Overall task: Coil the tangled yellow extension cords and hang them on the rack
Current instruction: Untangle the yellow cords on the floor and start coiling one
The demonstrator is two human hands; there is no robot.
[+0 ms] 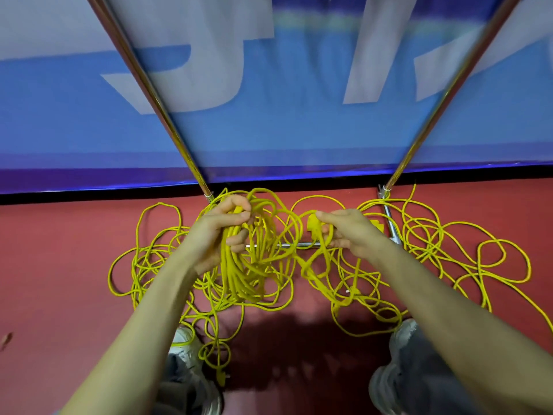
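Gripping yellow cords [239, 274], left hand [220, 232], right hand [348, 232]

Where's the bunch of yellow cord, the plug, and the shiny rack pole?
yellow cord bundle [236, 265], head view: the hanging loops, mid-bundle.
yellow plug [312, 224], head view: the plug's body.
rack pole [162, 115], head view: the middle of the left upright.

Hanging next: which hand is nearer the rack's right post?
Right. The right hand holds cord just left of the right post; the left hand grips coiled cord farther left.
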